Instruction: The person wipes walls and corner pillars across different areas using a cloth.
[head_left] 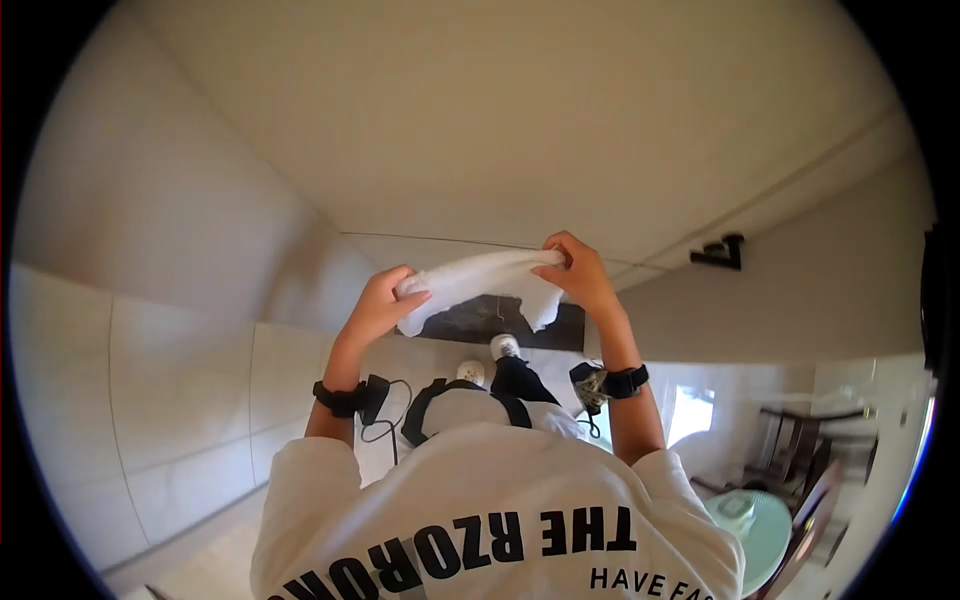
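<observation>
A white cloth (478, 276) stretches between my two hands, held up in front of my body. My left hand (384, 302) pinches its left end between thumb and fingers. At the other end, my right hand (580, 272) grips the cloth's upper corner, and a loose flap hangs below it. The middle sags only slightly. Beneath the cloth, a dark mat (480, 325) on the floor is partly hidden. Black straps with small devices circle both of my wrists.
A pale door (560, 120) stands right in front of me, with a black handle (720, 252) to its right. On the left is a tiled wall (180, 390). Behind me to the right are a round table (765, 535) and dark chairs (800, 440).
</observation>
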